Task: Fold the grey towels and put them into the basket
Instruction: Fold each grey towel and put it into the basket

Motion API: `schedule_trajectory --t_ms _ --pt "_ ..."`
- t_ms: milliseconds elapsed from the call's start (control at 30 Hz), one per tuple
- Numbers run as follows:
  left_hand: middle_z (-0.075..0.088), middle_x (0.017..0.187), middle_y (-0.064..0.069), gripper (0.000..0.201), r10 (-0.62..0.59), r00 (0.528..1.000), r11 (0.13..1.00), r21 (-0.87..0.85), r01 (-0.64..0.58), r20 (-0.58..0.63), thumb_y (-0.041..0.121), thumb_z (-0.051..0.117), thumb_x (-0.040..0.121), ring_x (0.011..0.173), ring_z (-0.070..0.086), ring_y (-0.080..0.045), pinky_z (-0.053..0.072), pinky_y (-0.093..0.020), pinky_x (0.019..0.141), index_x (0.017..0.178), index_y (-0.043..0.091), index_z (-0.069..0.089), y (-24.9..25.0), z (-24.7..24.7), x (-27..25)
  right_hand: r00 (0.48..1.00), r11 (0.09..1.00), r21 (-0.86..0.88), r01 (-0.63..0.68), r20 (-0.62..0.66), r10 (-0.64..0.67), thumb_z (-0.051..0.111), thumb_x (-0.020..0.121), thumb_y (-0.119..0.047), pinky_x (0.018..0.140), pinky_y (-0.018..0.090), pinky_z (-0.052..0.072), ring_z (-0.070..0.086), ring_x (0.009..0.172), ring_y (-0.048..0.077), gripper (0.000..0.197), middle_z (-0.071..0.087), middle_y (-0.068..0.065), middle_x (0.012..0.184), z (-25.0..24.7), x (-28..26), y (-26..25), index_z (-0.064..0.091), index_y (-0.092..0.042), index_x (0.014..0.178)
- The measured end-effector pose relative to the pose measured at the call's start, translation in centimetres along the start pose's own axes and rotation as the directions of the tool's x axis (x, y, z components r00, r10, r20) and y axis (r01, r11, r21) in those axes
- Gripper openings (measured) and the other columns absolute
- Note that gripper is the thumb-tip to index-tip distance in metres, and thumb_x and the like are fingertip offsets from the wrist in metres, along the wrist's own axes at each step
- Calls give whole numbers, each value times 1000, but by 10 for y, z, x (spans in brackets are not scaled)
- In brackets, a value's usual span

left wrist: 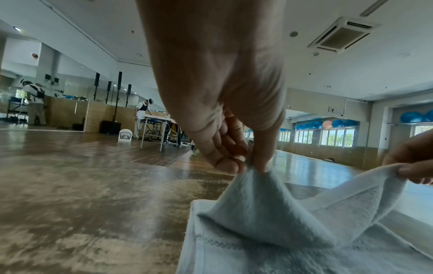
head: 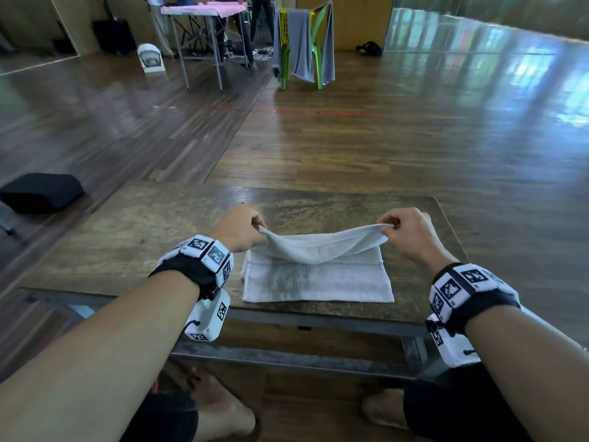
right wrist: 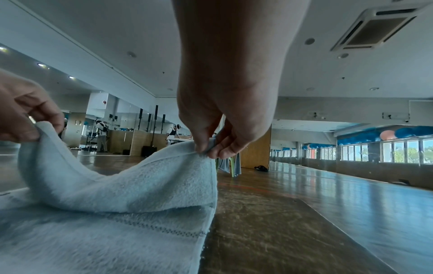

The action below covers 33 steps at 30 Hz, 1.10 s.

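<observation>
A pale grey towel [head: 318, 279] lies on the worn wooden table [head: 127, 250], its near half flat and its far edge raised. My left hand [head: 245, 229] pinches the far left corner of the towel [left wrist: 257, 204] between thumb and fingers. My right hand [head: 404, 231] pinches the far right corner of the towel [right wrist: 140, 185] the same way. The lifted edge sags between the two hands, a little above the flat part. No basket shows in any view.
Further grey towels [head: 302, 43] hang over a green plastic chair [head: 318, 55] on the floor beyond the table. A black case [head: 41, 193] lies on the floor at left. A folding table [head: 204, 14] with people around it stands far back.
</observation>
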State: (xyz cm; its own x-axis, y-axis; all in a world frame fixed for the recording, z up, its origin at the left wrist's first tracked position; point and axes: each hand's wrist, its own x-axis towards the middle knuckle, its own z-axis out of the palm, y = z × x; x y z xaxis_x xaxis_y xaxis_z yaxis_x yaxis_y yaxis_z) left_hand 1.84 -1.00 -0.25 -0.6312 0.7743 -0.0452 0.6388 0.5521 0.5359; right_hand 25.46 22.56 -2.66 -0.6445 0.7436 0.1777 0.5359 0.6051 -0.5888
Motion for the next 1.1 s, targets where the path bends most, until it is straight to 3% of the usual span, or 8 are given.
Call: schedule_trajectory --t_ms 233,333,467,567,667,800,967,1100 --pt "70 69 -11 9 -34 998 996 -78 38 53 7 73 84 53 64 -18 51 -22 48 85 3 65 -4 6 3 998 999 -16 -47 39 48 65 88 -8 74 26 45 63 95 22 17 71 3 88 1 11 6 79 -18 84" --pt "67 60 -15 9 -82 997 982 -172 81 2 4 66 88 45 63 -26 51 -33 45 85 2 57 -3 1 8 988 986 -58 -155 17 157 67 88 -25 77 33 50 61 103 26 12 69 3 101 -4 13 4 78 -30 88" --pt "68 63 -16 2 -101 991 963 -260 74 -91 -2 56 92 42 61 -24 48 -30 39 91 -1 54 11 -22 23 973 965 -126 -229 -28 227 68 86 -41 78 34 53 67 95 27 13 71 -1 101 -17 23 -8 78 -37 93" --pt "71 76 -23 7 -131 975 869 -495 26 -179 -3 58 93 57 71 -31 61 -40 53 91 0 52 23 -39 32 975 979 94 -182 -109 192 66 88 -28 76 36 61 73 69 14 15 73 -5 70 -27 35 -20 79 -29 93" --pt "71 88 -22 16 -119 947 777 -622 -97 -297 -3 63 91 72 75 -28 63 -43 68 85 4 50 14 -37 33 965 977 204 -63 -235 112 63 87 -25 81 37 60 74 76 15 13 71 -11 62 -27 37 -25 76 -30 87" --pt "74 81 -10 18 -93 972 897 -442 -13 -218 7 78 81 76 75 -20 61 -42 72 78 5 60 -35 2 5 987 984 174 -43 -144 68 69 88 -18 80 37 60 71 68 8 18 70 -14 63 3 1 -4 73 -33 78" --pt "69 69 -6 14 -106 991 972 -218 85 -84 10 79 75 61 58 -9 45 -20 61 73 6 66 -76 51 -42 954 922 252 -293 20 298 66 91 -19 79 40 62 73 65 13 27 73 -5 60 39 -59 26 76 -16 66" --pt "65 67 -1 7 -100 990 975 -208 77 -102 1 75 75 61 56 -4 40 -13 57 76 2 68 -78 60 -50 956 935 206 -289 8 294 67 88 -23 74 39 62 72 64 14 26 71 -6 59 48 -74 34 74 -20 64"
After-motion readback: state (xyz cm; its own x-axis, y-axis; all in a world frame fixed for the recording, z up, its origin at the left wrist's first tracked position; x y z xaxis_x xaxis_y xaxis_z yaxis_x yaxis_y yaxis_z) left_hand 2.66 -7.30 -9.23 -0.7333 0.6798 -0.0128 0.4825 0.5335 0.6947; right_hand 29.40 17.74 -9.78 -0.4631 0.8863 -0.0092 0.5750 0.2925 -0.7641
